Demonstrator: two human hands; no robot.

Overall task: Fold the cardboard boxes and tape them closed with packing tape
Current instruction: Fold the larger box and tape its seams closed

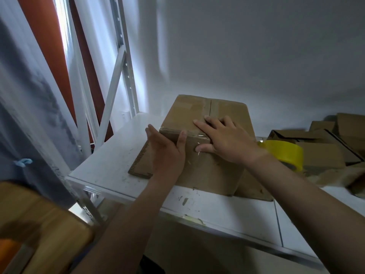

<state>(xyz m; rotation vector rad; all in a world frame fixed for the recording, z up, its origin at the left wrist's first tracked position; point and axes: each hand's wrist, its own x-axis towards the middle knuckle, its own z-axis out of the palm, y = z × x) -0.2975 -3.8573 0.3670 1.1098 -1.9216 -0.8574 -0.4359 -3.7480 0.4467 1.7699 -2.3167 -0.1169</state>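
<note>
tabletop (110, 167): box (185, 113), seam taped
left hand (166, 153): grip flat, bracing
right hand (225, 139): grip spread, pressing tape (202, 137)
pending: boxes (324, 155), right edge

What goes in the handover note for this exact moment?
Left hand: open, bracing the box at its near left corner.
Right hand: open, flat on the top seam, thumb over the front edge, pressing the tape strip.
Yellow tape roll lies on the table right of the box, behind the right wrist.
Done: box folded, top seam taped.
Left: probably smooth the tape end down the front, then work through the cardboard pile at far right.
</note>
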